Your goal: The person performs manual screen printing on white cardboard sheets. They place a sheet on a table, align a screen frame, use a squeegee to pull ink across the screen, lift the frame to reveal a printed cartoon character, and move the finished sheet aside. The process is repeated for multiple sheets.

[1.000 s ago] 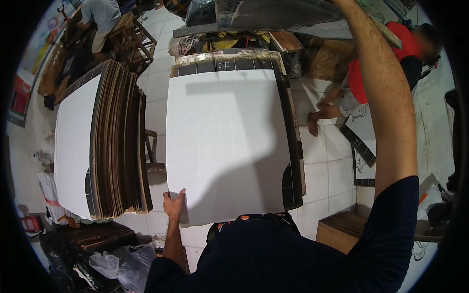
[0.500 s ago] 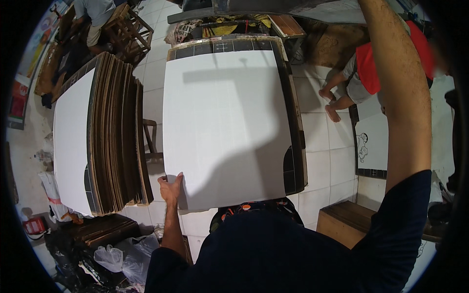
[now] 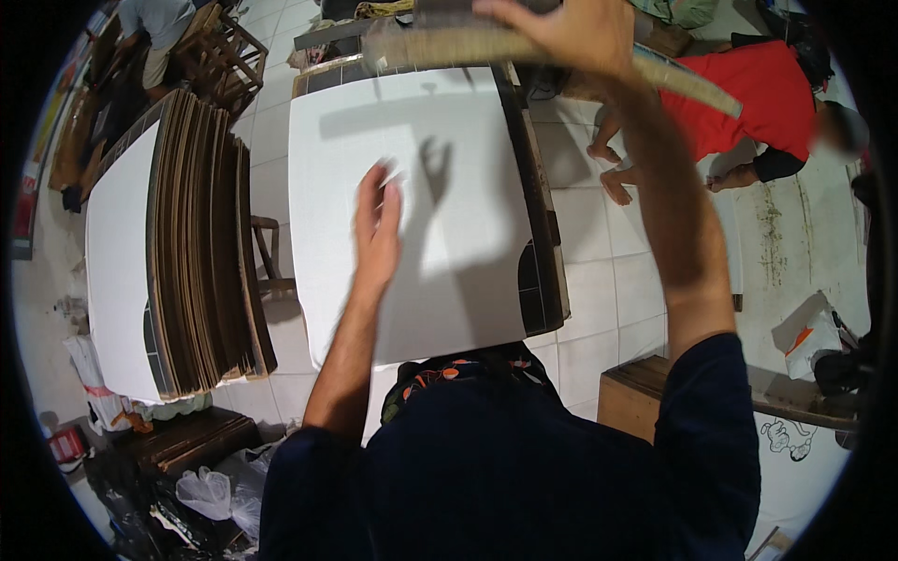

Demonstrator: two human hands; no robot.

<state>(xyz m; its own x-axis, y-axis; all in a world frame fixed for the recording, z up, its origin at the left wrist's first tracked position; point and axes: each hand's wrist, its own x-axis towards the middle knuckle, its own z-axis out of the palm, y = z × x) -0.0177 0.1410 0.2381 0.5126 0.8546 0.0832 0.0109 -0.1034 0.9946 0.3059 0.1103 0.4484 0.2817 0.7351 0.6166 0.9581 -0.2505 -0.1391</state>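
A white sheet lies flat on a dark-bordered board in front of me. Over the sheet's middle is my left hand, empty, its fingers apart and slightly blurred. At the far edge a large, wooden-edged flat frame is raised and tilted over the board. My right hand grips its near edge, thumb stretched to the left; the other fingers are partly out of sight. Shadows of the frame, my hand and my body fall on the sheet.
To the left stands a thick stack of boards topped by a white sheet. A person in red bends down at the right; another person is at the far left. Plastic bags lie lower left, a wooden box lower right.
My left hand has left the sheet's near left corner and moved forward over its middle. The frame now hangs lower and nearer, with my right hand in view on it. The view has shifted.
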